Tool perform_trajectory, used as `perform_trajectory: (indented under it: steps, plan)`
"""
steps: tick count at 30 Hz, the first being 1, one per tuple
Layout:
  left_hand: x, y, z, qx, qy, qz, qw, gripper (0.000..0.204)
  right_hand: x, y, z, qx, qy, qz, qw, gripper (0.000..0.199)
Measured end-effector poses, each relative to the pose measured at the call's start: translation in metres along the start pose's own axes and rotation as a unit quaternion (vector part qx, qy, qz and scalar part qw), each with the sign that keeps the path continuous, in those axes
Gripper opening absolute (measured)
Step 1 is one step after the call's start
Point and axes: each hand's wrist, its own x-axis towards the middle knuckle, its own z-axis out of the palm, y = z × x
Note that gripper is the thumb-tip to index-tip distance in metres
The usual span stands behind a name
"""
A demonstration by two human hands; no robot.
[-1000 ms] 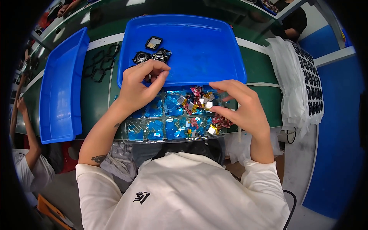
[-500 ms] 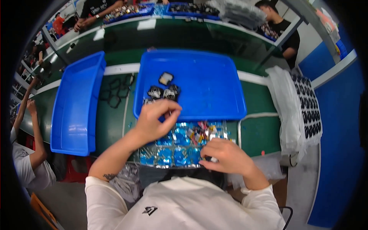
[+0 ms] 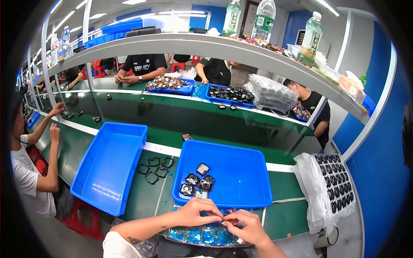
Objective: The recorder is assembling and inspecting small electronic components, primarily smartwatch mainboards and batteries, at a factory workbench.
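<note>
Here, a small component [image 3: 224, 222] was just in front of the blue bin [image 3: 241, 172], pinched by the right hand [image 3: 247, 226]; the left hand [image 3: 194, 213] adjoined, its grip indiscernible. Modules [image 3: 206, 184] lay inside the bin, black frames [image 3: 146, 177] left of it.

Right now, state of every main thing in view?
Left hand, fingers bent, grip unclear
Right hand, fingers bent, grip unclear
Clear tray, partly hidden by hands
Middle blue tray, holding black parts
Left blue tray, lying askew
Black frames, loose, spread out
Rightmost bottle, upright, capped
</note>
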Motion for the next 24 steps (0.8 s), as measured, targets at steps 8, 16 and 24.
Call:
perform_trajectory:
  steps: [8,16,24]
  plan:
    - [-0.003,0.006,0.004,-0.058,0.036,-0.066,0.995,0.015,0.010,-0.012,0.011,-0.074,0.019,-0.003,0.997,0.032]
    - [-0.008,-0.001,0.009,0.023,0.067,0.059,0.996,0.016,0.001,-0.010,0.023,0.090,0.069,0.125,0.986,0.017]
    - [-0.005,-0.006,0.011,0.097,0.116,0.107,0.983,0.009,0.005,-0.010,0.023,-0.073,0.142,0.009,0.987,0.024]
